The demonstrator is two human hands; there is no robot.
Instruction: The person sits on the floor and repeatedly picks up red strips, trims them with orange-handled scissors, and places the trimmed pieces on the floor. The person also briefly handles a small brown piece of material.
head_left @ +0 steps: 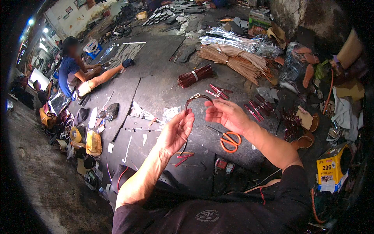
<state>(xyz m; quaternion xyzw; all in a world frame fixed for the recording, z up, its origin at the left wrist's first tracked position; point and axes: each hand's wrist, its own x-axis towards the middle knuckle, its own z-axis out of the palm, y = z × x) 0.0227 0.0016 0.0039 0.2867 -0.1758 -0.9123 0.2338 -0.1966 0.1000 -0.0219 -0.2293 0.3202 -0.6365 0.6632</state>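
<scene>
Between my two hands a narrow dark red strap with a small shiny metal piece point(197, 96) bends upward into an arch. My left hand point(177, 132) pinches one end between thumb and fingers. The other end sits in the pinch of my right hand point(228, 116), whose lower fingers curl loosely. Just below my right hand lie scissors with orange handles point(230, 141). Beyond the arch rests a tied bundle of dark red strips point(195, 76), with a few shorter red straps point(219, 91) beside it. More red strap pieces point(184, 159) lie near my left wrist.
Large bundles of tan strips point(233, 60) and silvery strips point(230, 37) lie at the far right. A yellow can point(330, 169) stands right of me. Groups of red straps point(260, 107) are nearer. At the left another person point(72, 72) sits on the floor; a yellow container point(94, 143) is closer.
</scene>
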